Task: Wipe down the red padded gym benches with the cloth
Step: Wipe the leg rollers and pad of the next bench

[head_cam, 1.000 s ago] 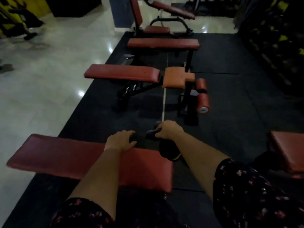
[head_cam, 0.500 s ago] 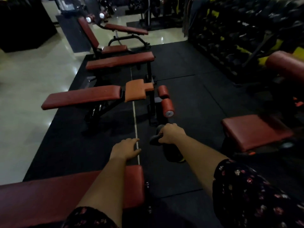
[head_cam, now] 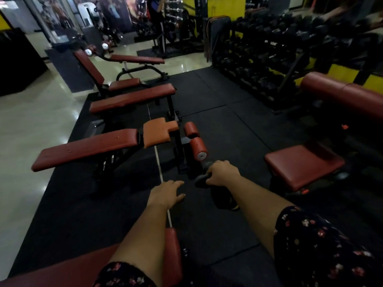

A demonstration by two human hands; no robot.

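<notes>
My right hand (head_cam: 222,172) grips a dark cloth (head_cam: 220,195) that hangs down below the fist over the black mat. My left hand (head_cam: 166,193) is held out with relaxed fingers, holding nothing, past the end of the near red bench (head_cam: 83,272) at the bottom left. Ahead on the left lies a long red bench (head_cam: 87,149) with an orange seat pad (head_cam: 158,131) and two red foam rollers (head_cam: 198,147). Behind it stands another flat red bench (head_cam: 132,99). A red seat pad (head_cam: 302,166) is at my right.
A black rubber mat (head_cam: 228,125) covers the floor between the benches; pale shiny tile (head_cam: 27,125) lies to the left. A dumbbell rack (head_cam: 265,56) fills the back right. An incline bench (head_cam: 116,79) and a red backrest (head_cam: 350,96) stand further off.
The view has swung right and up: the near bench has slid to the bottom-left corner and the right seat pad and dumbbell rack have come into view. My left hand has left the bench.
</notes>
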